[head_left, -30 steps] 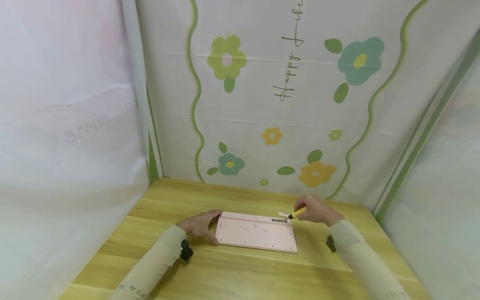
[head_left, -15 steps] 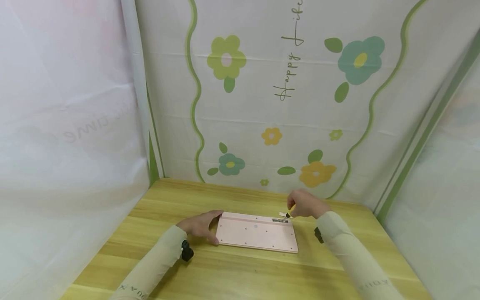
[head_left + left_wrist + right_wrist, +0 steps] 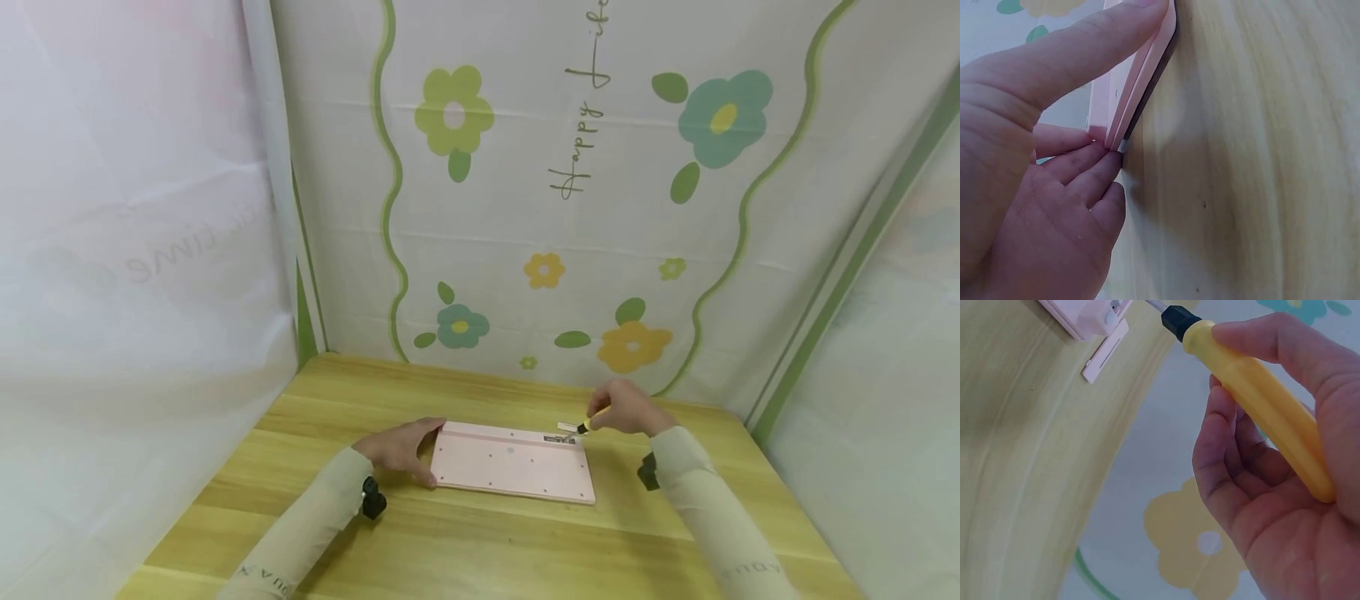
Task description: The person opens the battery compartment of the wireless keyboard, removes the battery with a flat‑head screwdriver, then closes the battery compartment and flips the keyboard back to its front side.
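A pink keyboard lies upside down on the table, its underside dotted with several small screws or screw holes. My left hand holds its left end, with the thumb at the near corner and the fingers at the far one; the left wrist view shows the fingertips against the keyboard's edge. In my right hand is a screwdriver with a yellow handle and black collar. Its shaft reaches the uncovered battery compartment at the far right. The tip is too small to make out.
Just behind the compartment, a slim pink battery cover lies loose on the wooden table. A white flowered curtain hangs along the back edge, with plain pale sheets on both sides.
My right hand tilted leftward over the compartment, mostly hiding the screwdriver handle, then swung back right so the handle shows again. The left hand and keyboard stay in place.
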Demonstrator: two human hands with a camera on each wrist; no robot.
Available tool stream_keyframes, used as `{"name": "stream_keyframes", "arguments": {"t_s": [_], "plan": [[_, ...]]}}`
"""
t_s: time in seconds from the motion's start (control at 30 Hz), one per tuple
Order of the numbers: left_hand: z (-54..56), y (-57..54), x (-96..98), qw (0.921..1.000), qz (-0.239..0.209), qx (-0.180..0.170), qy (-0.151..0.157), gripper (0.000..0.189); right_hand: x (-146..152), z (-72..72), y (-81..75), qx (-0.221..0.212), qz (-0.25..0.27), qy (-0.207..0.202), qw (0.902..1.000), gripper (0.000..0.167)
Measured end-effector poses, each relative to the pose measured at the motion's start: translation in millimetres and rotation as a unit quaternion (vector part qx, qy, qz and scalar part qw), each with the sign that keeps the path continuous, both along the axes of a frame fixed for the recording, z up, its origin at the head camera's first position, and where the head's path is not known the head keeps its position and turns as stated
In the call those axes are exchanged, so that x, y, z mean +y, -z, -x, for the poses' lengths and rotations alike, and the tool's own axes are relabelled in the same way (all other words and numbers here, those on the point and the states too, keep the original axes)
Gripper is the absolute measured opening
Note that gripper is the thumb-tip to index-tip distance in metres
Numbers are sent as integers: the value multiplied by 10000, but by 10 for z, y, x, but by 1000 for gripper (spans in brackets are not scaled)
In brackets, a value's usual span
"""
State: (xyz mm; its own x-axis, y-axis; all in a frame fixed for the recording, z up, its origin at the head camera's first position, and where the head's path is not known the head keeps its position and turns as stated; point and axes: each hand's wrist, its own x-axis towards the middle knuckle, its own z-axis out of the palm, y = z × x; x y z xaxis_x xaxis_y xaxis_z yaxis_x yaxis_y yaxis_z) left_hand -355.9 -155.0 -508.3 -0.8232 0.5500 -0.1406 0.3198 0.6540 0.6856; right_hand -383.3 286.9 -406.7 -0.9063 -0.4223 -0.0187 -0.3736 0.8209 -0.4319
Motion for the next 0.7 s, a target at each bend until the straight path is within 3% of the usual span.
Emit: {"name": "stream_keyframes", "arguments": {"t_s": [0.17, 0.43, 0.7], "plan": [[8, -14, 4, 10000, 52, 5, 27, 116, 130, -10, 66, -340, 533, 295, 9976, 6], [5, -28, 2, 9999, 167, 17, -9, 117, 294, 7, 188, -986, 1156, 741, 9856, 17], [-6, -31, -2, 9998, 175, -16, -59, 116, 362, -16, 254, -1167, 1411, 819, 9797, 27]]}}
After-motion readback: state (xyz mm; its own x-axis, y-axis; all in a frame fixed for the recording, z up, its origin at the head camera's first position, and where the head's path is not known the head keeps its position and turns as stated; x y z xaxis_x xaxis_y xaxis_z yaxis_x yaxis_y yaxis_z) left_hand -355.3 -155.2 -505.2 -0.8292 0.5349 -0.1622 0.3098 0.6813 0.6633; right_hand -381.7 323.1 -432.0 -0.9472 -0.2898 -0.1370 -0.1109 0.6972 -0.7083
